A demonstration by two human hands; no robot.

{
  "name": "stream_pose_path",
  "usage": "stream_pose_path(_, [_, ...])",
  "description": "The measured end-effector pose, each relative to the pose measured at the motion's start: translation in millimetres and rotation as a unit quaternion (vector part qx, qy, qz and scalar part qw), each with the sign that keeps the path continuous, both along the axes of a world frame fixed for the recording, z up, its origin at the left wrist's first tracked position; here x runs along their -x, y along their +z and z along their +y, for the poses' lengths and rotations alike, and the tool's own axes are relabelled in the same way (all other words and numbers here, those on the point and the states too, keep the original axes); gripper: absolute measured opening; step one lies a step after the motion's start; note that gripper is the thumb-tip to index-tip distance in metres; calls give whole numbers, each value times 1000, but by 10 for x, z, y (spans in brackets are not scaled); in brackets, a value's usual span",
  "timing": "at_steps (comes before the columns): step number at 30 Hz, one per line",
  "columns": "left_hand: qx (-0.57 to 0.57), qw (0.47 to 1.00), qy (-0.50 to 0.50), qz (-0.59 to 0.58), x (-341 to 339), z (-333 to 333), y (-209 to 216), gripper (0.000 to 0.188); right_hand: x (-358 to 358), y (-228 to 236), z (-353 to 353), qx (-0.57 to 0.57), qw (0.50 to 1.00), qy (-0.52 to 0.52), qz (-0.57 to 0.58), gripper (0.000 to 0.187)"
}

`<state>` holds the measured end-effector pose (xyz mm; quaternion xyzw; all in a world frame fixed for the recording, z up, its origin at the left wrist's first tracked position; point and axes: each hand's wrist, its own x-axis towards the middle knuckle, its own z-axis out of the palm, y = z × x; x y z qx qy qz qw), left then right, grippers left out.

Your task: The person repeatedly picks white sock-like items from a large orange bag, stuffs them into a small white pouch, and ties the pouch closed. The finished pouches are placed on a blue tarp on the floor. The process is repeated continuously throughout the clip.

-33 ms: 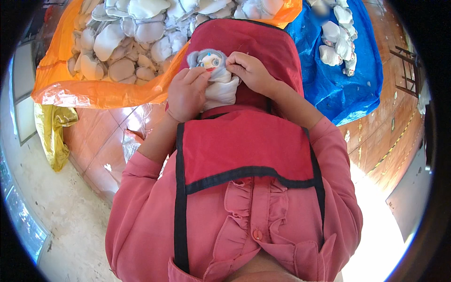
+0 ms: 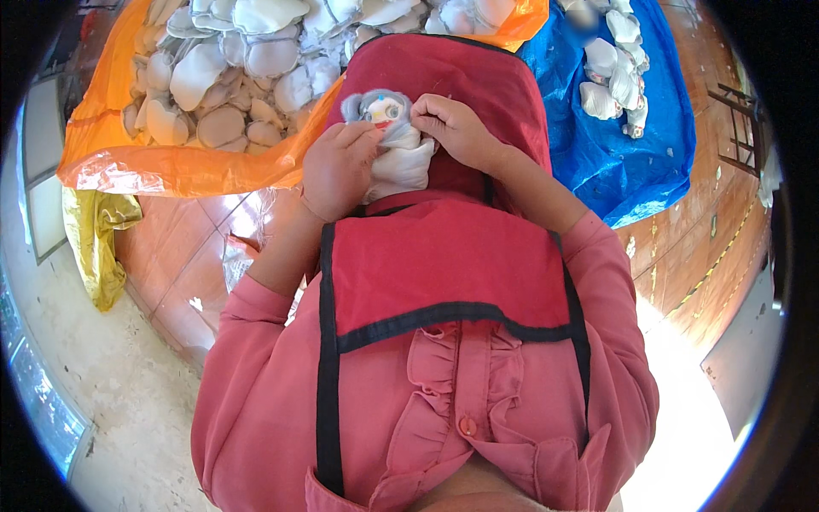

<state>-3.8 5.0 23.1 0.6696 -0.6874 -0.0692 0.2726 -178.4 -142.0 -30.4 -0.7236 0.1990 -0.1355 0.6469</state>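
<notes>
Over my lap, both hands hold a small doll [image 2: 401, 171] with a painted face, red lips and a blue mark on its forehead. Grey plush surrounds the face, and the body below is white, wrinkled cloth. My left hand [image 2: 339, 166] grips the doll from the left, with its fingertips beside the mouth. On the other side, my right hand [image 2: 458, 132] pinches the grey edge next to the cheek between thumb and forefinger. Whether a small tool or thread is in that pinch cannot be seen. Beneath the doll lies a red apron [image 2: 503, 85] with dark trim.
An orange sheet [image 2: 171, 181] at the far left bears a heap of whitish-grey plush pieces [image 2: 198, 75]. To the right, several white doll pieces [image 2: 624, 85] lie on a blue sheet [image 2: 589, 171]. A yellow bag [image 2: 98, 247] sits at left; a dark wooden stool [image 2: 740, 128] stands far right.
</notes>
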Motion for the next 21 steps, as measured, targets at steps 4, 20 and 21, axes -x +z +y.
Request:
stream_pose_path(4, [-167, 984, 16, 56, -109, -77, 122, 18, 18, -86, -74, -98, 993, 50, 45, 15])
stream_pose_path(20, [-172, 979, 10, 109, -191, -262, 238, 29, 33, 145, 205, 213, 969, -108, -56, 19])
stream_pose_path(21, [-162, 982, 18, 98, -185, -247, 213, 28, 38, 141, 230, 218, 968, -111, -52, 19])
